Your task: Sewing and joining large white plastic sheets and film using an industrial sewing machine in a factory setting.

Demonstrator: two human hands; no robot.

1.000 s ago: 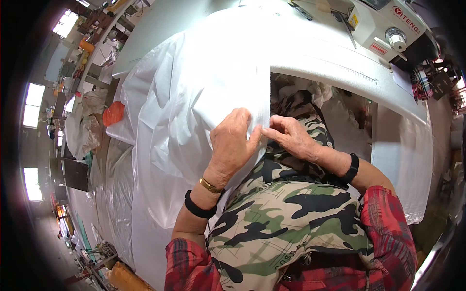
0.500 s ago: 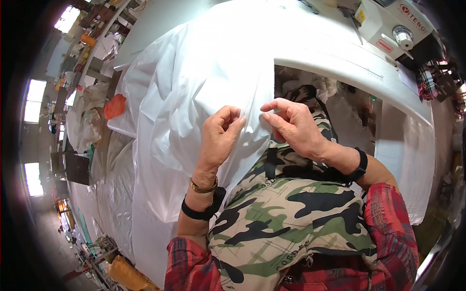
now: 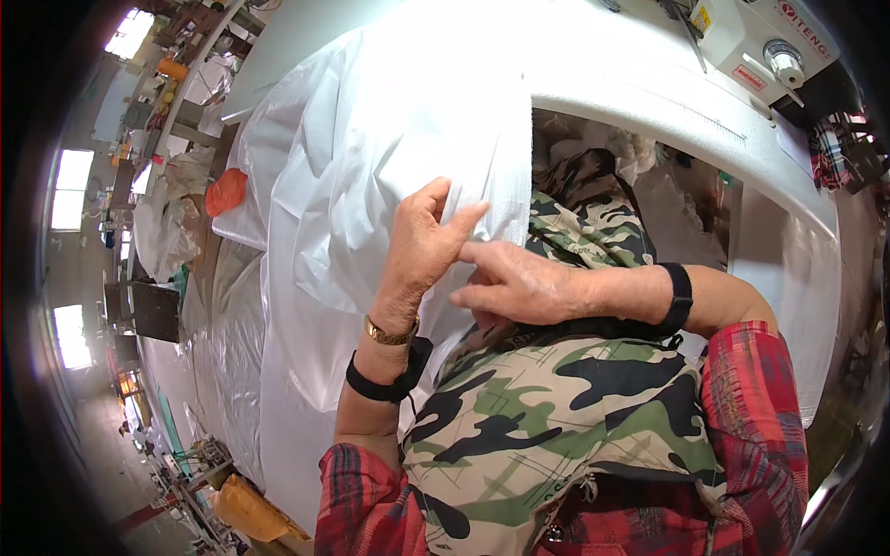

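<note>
A large sheet of thin white plastic-like fabric (image 3: pixel 324 222) drapes in folds over the table edge and down beside my lap. My left hand (image 3: pixel 422 241) rests against it near its right edge, thumb and forefinger spread apart; its other fingers are hidden. Just below and to the right is my right hand (image 3: pixel 524 285), slightly blurred, reaching across my lap. Its forefinger comes up to the base of my left thumb, and its thumb stands apart from the forefinger. Nothing shows between the visible fingers of either hand.
A white sewing machine (image 3: pixel 765 51) stands at the far right on the pale worktable (image 3: pixel 649 111). At the left are an orange-red bundle (image 3: pixel 225 192) and heaped clear plastic (image 3: pixel 171 232). A camouflage apron (image 3: pixel 575 394) covers my lap.
My right hand has moved down and left, from beside the fabric edge to below my left hand. My left thumb and forefinger have spread apart. The view has shifted slightly.
</note>
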